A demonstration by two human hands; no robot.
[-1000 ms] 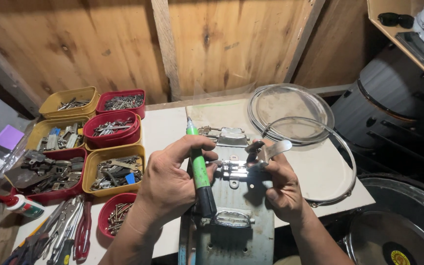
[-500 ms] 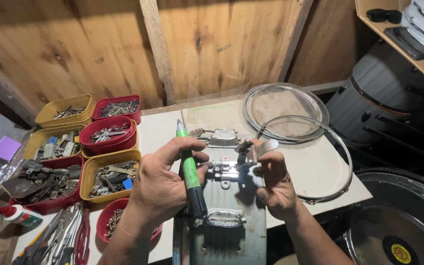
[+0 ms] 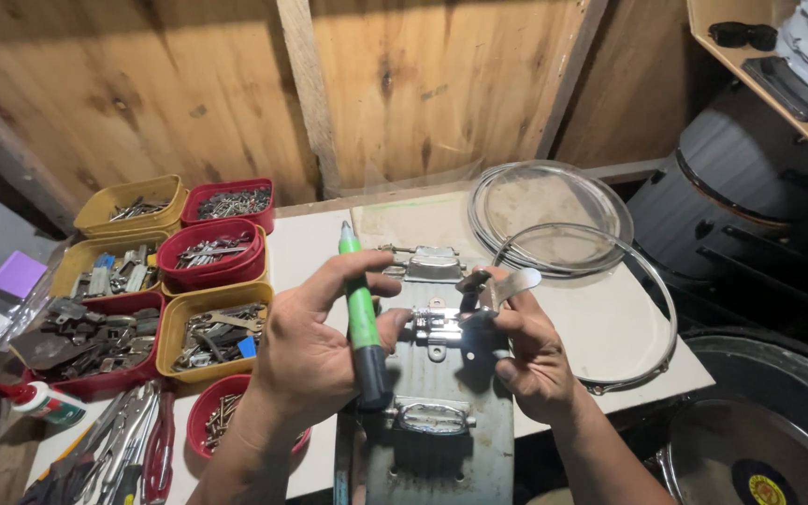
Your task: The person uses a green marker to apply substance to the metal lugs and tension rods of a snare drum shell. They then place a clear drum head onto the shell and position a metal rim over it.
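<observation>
left hand (image 3: 306,351) wrapped round a green-and-black handled screwdriver (image 3: 363,323), tip down by the grey metal drum shell (image 3: 441,440) standing on edge at the table front, right hand (image 3: 530,351) pinching its chrome strainer lever (image 3: 441,327), bins of hardware (image 3: 217,332) off left

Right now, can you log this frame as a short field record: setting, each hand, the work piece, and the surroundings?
setting: white bench top against a wooden plank wall
left hand: grips a green-handled screwdriver
right hand: pinches a small chrome metal fitting
work piece: grey metal drum shell, fitting mounted on it
left side: yellow and red plastic trays of hardware
right side: round metal drum hoops
</observation>
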